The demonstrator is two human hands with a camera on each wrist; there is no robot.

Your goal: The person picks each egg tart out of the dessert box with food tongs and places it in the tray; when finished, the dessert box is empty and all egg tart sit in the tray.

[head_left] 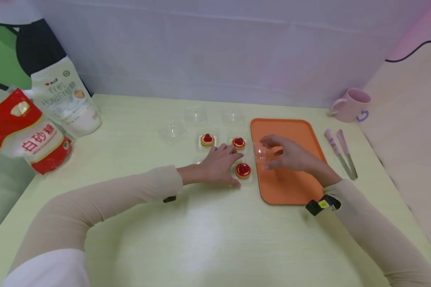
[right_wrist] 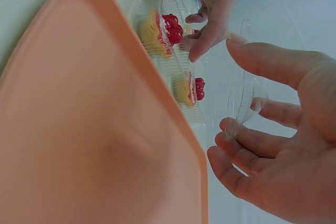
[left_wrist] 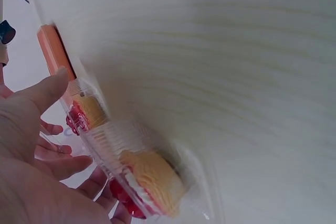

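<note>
My right hand [head_left: 287,153] holds a clear plastic lid [right_wrist: 242,100] between thumb and fingers, above the left part of an orange tray [head_left: 291,189]. Red-topped tarts sit in clear plastic boxes on the table: one at the back left [head_left: 207,140], one at the back right [head_left: 238,143] and one in front [head_left: 243,170]. Over these boxes reaches my left hand [head_left: 217,165], its fingers spread, the thumb close beside the front tart. It hides part of the boxes beneath it. In the left wrist view, its fingertips are right by a box wall around a tart [left_wrist: 152,182].
Behind the tarts lie clear lids [head_left: 196,115]. Metal tongs with pink handles [head_left: 341,153] lie right of the tray, and a pink mug [head_left: 352,105] stands at the back right corner. At the left stand a red-and-white bag [head_left: 32,135] and a white pouch [head_left: 66,99].
</note>
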